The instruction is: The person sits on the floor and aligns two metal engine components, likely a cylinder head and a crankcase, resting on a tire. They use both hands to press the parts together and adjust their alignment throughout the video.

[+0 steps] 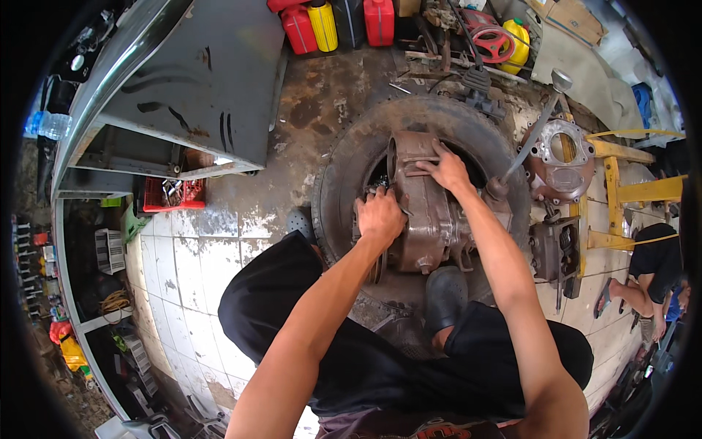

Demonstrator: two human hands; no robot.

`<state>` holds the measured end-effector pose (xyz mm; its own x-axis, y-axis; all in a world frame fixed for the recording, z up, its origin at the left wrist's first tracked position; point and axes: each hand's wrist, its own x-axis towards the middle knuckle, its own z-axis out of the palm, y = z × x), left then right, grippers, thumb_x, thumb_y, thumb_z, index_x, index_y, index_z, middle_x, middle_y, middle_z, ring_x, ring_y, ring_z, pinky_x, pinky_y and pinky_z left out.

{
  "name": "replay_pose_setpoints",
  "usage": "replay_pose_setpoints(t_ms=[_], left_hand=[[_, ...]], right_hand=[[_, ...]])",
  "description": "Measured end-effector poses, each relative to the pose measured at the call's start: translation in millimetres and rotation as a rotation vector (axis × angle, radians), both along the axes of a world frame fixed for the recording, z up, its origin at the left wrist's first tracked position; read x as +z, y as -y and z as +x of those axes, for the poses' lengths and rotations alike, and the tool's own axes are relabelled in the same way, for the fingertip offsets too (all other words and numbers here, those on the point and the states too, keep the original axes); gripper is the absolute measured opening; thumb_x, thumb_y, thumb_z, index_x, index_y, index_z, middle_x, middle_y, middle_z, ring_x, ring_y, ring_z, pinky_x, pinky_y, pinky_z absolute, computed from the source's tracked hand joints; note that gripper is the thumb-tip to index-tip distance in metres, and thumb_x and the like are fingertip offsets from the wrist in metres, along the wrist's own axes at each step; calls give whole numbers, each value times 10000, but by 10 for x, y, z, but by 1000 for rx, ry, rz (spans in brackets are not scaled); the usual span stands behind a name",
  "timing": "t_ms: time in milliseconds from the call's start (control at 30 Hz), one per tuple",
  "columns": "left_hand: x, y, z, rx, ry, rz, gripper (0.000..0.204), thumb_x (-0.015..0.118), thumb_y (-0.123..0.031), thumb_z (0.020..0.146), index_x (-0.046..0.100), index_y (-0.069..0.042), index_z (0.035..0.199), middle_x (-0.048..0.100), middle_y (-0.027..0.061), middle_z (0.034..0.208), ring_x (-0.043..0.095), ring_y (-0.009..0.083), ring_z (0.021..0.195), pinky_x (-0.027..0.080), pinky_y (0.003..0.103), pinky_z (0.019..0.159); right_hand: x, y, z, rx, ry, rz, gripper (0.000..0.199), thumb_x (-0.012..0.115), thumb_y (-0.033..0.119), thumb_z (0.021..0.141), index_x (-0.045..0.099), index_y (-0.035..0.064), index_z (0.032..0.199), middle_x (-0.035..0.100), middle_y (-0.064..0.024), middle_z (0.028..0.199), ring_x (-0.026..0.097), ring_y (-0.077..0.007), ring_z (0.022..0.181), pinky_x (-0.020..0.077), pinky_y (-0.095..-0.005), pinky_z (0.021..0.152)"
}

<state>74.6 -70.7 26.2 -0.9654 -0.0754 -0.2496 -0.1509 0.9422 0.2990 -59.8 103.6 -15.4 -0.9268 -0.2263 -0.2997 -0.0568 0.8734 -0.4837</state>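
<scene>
Nearest, a dark clog (446,298) is planted close against the lower edge of a brown cast gearbox housing (431,216). The housing is set on a tire (342,161) laid flat on the floor (303,95), its round neck toward the far side. The left hand (382,217) is held at the housing's left edge, fingers curled and bunched; whether anything is pinched beneath cannot be told. The right hand (449,173) is laid on the neck, fingers apart, nothing enclosed. Work judged partway: a gear lever (528,145) appears to be fitted at the housing's right end, while a flanged casting (540,175) and a smaller casting (547,252) are seen lying separate to the right. The state of the left face is hidden by the hand, so what is left there cannot be judged. Beyond, a yellow frame (613,192) is noted; farther off, red canisters (299,31) are lined up.
</scene>
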Motion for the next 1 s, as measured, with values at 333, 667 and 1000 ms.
replay_pose_setpoints(t_ms=[333, 667, 1000], left_hand=[[36, -2, -29, 7, 21, 18, 483, 482, -439, 1004, 696, -18, 1106, 652, 165, 1215, 634, 367, 1131, 428, 573, 998], [48, -15, -7, 22, 56, -7, 490, 489, -448, 1000, 693, -25, 1142, 640, 161, 1256, 617, 352, 1175, 418, 571, 1022], [52, 16, 63, 30, 78, -23, 488, 484, -446, 1003, 684, -29, 1158, 644, 152, 1248, 617, 345, 1172, 413, 559, 1024]], right_hand=[[-30, -45, 4, -97, 35, -4, 1035, 778, 637, 728, 394, 103, 1527, 555, -197, 1425, 599, -395, 1227, 500, -481, 1019], [-51, 90, 87, -139, -37, 11, 1005, 796, 567, 754, 391, 41, 1508, 509, -188, 1468, 562, -374, 1275, 486, -455, 1041], [-79, 247, 202, -166, 1, 54, 1105, 799, 570, 753, 237, 88, 1573, 293, -192, 1609, 537, -408, 1298, 473, -483, 1060]])
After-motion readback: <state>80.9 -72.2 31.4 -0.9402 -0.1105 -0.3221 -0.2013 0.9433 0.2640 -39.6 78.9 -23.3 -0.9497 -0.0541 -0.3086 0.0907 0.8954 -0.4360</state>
